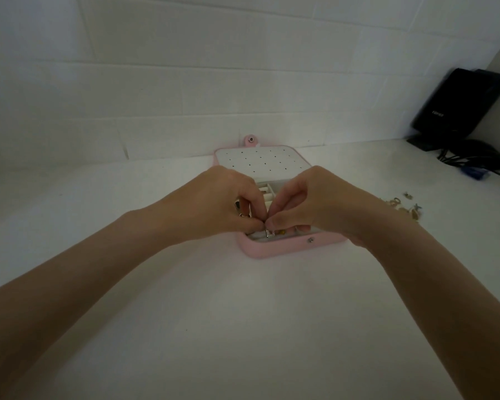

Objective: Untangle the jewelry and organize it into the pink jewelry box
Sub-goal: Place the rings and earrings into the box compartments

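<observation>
- The pink jewelry box point(274, 249) lies open in the middle of the white desk point(243, 327), its lid point(260, 163) leaning back toward the far wall, the white lid panel dotted with small holes.
- A small silver piece point(267, 233) and something amber sit in the box's near compartment.
- The left hand point(214, 203) and right hand point(309, 203) meet over the box, fingers curled, fingertips touching just above that near compartment; each seems to pinch something tiny, though what it is cannot be told.
- A loose pile of jewelry point(399, 204) lies on the desk to the right, apart from the box.
- A black device point(459, 105) with cables point(474, 160) stands in the far right corner.
</observation>
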